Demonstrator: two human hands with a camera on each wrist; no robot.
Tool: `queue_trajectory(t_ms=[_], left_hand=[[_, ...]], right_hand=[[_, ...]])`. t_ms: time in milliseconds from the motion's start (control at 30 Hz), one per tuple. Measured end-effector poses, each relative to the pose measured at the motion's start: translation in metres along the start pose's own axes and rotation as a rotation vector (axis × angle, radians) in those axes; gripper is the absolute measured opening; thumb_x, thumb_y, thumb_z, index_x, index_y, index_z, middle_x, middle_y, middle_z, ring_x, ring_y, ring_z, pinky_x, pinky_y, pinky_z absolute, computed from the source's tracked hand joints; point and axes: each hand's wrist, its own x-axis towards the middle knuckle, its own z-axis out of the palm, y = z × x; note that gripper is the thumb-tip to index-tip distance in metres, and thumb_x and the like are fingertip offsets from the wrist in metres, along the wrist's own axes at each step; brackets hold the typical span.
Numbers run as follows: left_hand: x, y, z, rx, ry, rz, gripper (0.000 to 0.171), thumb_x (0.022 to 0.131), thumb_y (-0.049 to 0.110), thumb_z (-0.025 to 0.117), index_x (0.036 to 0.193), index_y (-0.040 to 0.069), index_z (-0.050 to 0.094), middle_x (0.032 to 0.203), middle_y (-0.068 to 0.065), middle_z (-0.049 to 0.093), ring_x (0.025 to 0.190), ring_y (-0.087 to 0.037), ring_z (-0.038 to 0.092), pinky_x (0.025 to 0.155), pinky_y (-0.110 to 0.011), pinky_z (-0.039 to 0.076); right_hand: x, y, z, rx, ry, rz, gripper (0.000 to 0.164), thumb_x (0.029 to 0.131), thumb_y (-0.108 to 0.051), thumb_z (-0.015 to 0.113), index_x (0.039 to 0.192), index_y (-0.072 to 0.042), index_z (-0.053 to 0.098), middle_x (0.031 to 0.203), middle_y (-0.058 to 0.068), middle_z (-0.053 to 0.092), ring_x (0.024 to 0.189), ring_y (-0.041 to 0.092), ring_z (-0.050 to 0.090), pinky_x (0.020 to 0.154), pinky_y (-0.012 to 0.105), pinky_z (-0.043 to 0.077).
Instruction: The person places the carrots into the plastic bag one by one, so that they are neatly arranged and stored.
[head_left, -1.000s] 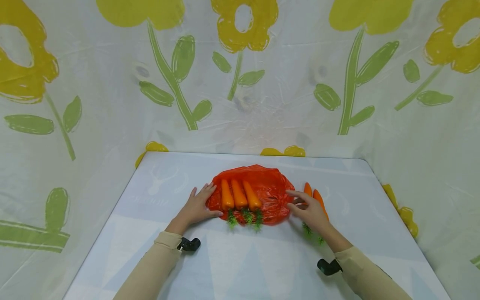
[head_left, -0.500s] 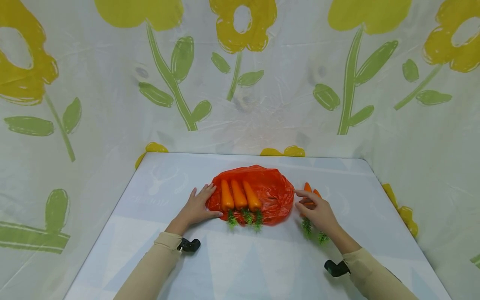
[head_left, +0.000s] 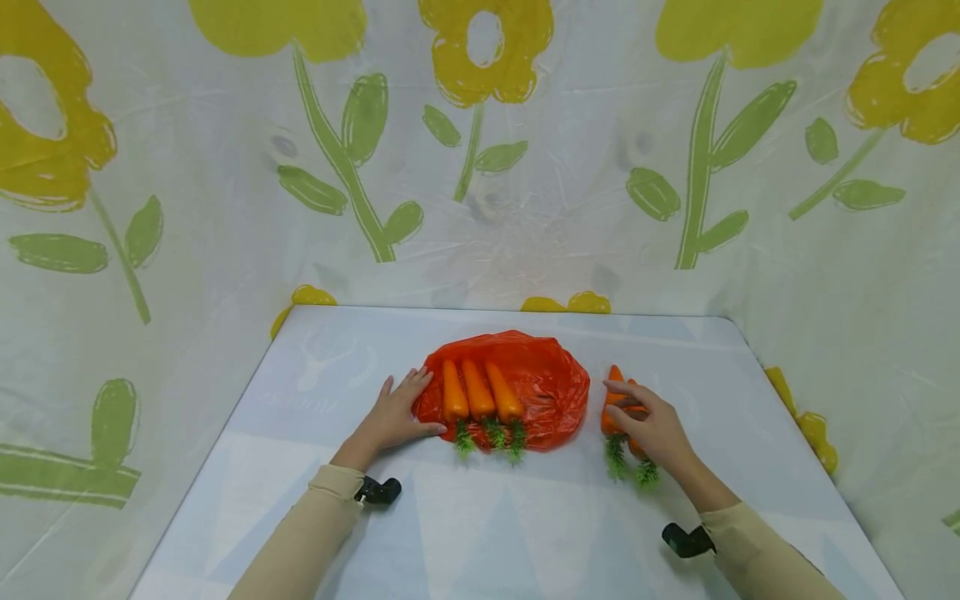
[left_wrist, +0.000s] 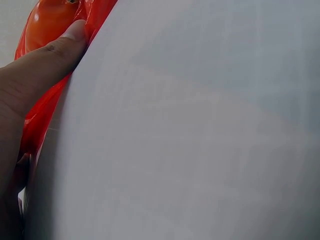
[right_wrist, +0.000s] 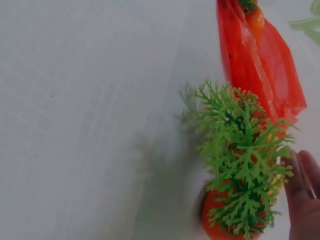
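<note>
Away from the crumpled red plastic bag [head_left: 551, 392], the right hand [head_left: 648, 429] has moved to two tapered orange, green-topped carrots [head_left: 612, 399]; whether it grips either cannot be told. Left hand [head_left: 390, 417], fingers spread, rests on the bag's left edge by three matching carrots [head_left: 477, 392]. All tips point away from the person. Faint lettering [head_left: 303, 402] on the white worktop [head_left: 495, 525] is unreadable.

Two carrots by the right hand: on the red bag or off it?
Off it: in the head view, the two carrots lie to the right of the red bag, with bare tabletop showing between.
</note>
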Motion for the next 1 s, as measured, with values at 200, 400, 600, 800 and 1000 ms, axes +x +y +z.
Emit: queue_trajectory(t_ms=[200, 400, 600, 800, 1000], left_hand=[[0.000, 0.000, 0.000, 0.003, -0.003, -0.005, 0.109, 0.079, 0.065, 0.076, 0.161, 0.009, 0.030, 0.167, -0.008, 0.025, 0.156, -0.031, 0.016, 0.123, -0.059, -0.002], [0.000, 0.000, 0.000, -0.004, 0.002, 0.000, 0.109, 0.079, 0.066, 0.076, 0.161, 0.009, 0.030, 0.167, -0.009, 0.025, 0.156, -0.031, 0.016, 0.123, -0.059, -0.002], [-0.001, -0.001, 0.000, -0.004, 0.005, -0.010, 0.110, 0.078, 0.066, 0.077, 0.161, 0.009, 0.030, 0.167, -0.008, 0.025, 0.156, -0.030, 0.016, 0.123, -0.059, -0.003], [0.000, -0.002, 0.002, -0.001, 0.003, -0.008, 0.110, 0.079, 0.066, 0.076, 0.161, 0.010, 0.030, 0.167, -0.008, 0.025, 0.156, -0.030, 0.016, 0.123, -0.059, -0.002], [0.001, -0.003, 0.002, 0.007, 0.003, -0.003, 0.110, 0.079, 0.066, 0.076, 0.161, 0.010, 0.030, 0.167, -0.008, 0.025, 0.156, -0.030, 0.016, 0.123, -0.059, -0.002]], right_hand=[[-0.004, 0.002, -0.004, 0.010, 0.007, 0.018, 0.045, 0.099, -0.022, 0.069, 0.142, -0.009, 0.060, 0.138, 0.013, 0.061, 0.113, 0.029, 0.063, 0.089, 0.013, 0.049], [-0.007, 0.006, -0.008, -0.028, 0.031, 0.037, 0.045, 0.100, -0.022, 0.068, 0.142, -0.008, 0.059, 0.142, 0.015, 0.058, 0.114, 0.030, 0.062, 0.087, 0.009, 0.047], [-0.010, 0.007, -0.014, -0.039, 0.050, 0.044, 0.045, 0.101, -0.025, 0.067, 0.142, -0.009, 0.060, 0.143, 0.015, 0.057, 0.111, 0.027, 0.062, 0.086, 0.007, 0.046], [-0.014, 0.011, -0.019, -0.051, 0.076, 0.032, 0.043, 0.100, -0.021, 0.067, 0.140, -0.006, 0.061, 0.136, 0.018, 0.062, 0.106, 0.014, 0.062, 0.085, 0.006, 0.047], [-0.018, 0.015, -0.023, -0.079, 0.095, 0.034, 0.042, 0.100, -0.022, 0.067, 0.139, -0.008, 0.062, 0.136, 0.014, 0.062, 0.101, 0.000, 0.058, 0.084, 0.005, 0.046]])
